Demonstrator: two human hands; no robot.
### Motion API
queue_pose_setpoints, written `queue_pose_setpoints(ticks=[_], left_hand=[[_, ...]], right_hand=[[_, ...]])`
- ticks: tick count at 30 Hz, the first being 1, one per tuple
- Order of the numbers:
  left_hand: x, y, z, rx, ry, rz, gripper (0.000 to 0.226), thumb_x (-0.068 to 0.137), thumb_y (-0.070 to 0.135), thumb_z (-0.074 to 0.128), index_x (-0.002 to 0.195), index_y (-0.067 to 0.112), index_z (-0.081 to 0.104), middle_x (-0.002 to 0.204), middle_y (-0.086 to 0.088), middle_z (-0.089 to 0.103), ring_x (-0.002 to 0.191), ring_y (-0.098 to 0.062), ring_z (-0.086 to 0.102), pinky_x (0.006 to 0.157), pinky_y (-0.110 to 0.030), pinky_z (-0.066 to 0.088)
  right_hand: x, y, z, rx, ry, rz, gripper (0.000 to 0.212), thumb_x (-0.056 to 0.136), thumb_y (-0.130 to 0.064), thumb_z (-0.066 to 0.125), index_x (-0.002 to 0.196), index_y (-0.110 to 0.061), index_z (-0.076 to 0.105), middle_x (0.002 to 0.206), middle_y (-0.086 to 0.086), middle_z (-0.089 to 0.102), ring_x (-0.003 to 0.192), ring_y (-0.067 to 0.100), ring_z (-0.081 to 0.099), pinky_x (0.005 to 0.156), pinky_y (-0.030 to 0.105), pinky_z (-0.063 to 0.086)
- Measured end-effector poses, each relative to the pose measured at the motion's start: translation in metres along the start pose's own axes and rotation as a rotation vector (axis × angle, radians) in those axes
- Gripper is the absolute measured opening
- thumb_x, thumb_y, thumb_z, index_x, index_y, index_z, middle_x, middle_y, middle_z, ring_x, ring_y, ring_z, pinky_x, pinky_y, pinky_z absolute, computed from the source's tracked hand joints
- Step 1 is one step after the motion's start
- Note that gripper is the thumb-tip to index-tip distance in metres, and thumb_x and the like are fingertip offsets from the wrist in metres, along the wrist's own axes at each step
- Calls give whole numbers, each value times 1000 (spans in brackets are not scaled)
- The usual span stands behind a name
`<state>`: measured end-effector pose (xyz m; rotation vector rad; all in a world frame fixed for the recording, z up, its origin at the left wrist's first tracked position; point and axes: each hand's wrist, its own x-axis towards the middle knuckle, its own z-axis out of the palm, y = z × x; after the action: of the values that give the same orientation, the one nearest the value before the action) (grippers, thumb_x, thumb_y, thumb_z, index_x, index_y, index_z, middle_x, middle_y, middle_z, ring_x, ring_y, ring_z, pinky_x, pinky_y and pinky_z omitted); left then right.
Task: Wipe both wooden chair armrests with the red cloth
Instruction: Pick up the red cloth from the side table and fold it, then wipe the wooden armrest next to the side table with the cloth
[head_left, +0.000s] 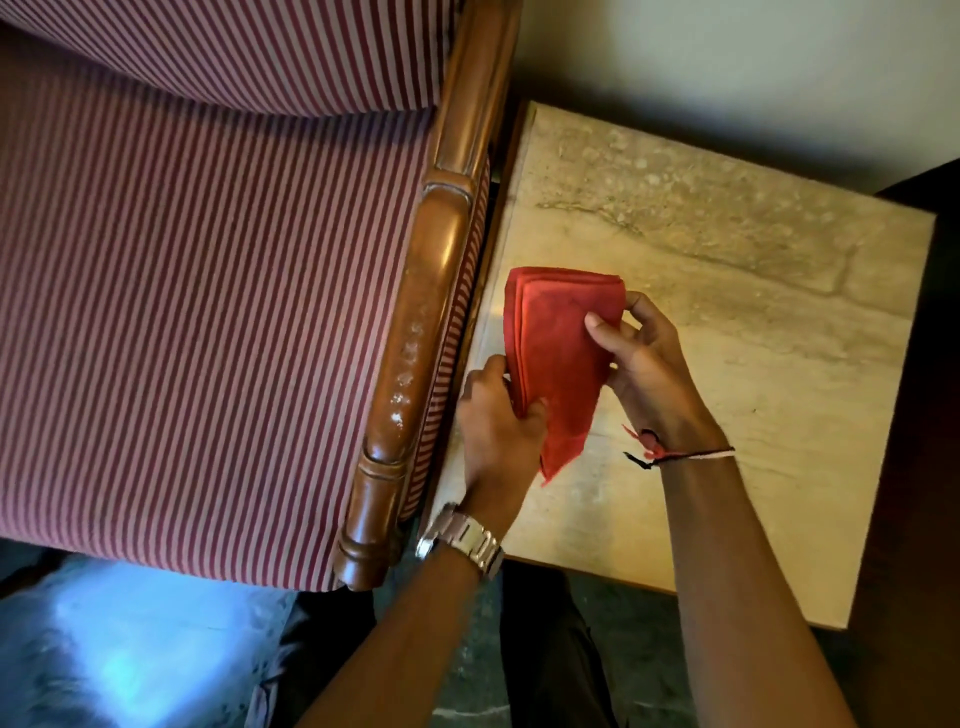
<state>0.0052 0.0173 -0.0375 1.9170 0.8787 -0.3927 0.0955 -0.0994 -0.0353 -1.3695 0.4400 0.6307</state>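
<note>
A folded red cloth (558, 353) is held up between both hands, above the side table. My left hand (496, 431) grips its lower left edge, with a metal watch on that wrist. My right hand (644, 358) pinches the cloth's right edge near the top, with a thread band on its wrist. The wooden armrest (421, 332) of the striped chair runs just left of my left hand, apart from the cloth, with pale dusty spots on its lower part. The chair's other armrest is out of view.
The chair's red and white striped seat (208, 338) fills the left side. A stone-topped side table (727, 291) stands right of the chair against a pale wall (753, 62). A dark piece of furniture (924, 415) borders the table's right edge. My legs stand on the dark floor below.
</note>
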Motion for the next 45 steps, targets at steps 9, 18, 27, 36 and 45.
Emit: queue_pose_setpoints(ticks=[9, 18, 27, 36, 45], left_hand=[[-37, 7, -146, 14, 89, 123, 55, 78, 22, 85, 123, 30, 55, 99, 20, 56, 85, 6, 56, 59, -8, 46], [14, -68, -182, 208, 139, 463, 42, 100, 41, 55, 129, 11, 51, 120, -1, 47, 100, -7, 47, 86, -7, 47], [156, -141, -159, 937, 22, 784, 63, 107, 41, 29, 159, 4, 29, 167, -27, 25, 156, -39, 24, 125, -58, 27], [177, -169, -149, 951, 150, 936, 64, 107, 42, 29, 161, 7, 24, 169, -21, 24, 158, -33, 22, 128, -52, 24], [186, -181, -158, 939, 162, 994, 66, 106, 42, 29, 159, 2, 28, 168, -21, 24, 157, -33, 23, 127, -51, 26]], right_hand=[[-53, -26, 76, -32, -8, -98, 19, 90, -12, 74, 108, -13, 70, 102, -1, 76, 90, 11, 73, 70, 36, 62], [-65, 27, 172, -687, 693, -489, 56, 95, -35, 69, 143, -17, 49, 146, 5, 48, 138, 17, 46, 110, 26, 42], [-42, 80, 207, -1332, 517, -524, 66, 108, -37, 41, 162, -10, 15, 171, 20, 8, 160, 34, 9, 127, 49, 27], [61, -5, 213, -1481, 594, -613, 63, 108, -47, 14, 163, -17, 13, 172, 15, 9, 161, 30, 6, 130, 48, 10], [-43, 85, 211, -1435, 521, -567, 59, 111, -36, 14, 162, -7, 12, 172, 15, 9, 161, 26, 4, 130, 47, 17]])
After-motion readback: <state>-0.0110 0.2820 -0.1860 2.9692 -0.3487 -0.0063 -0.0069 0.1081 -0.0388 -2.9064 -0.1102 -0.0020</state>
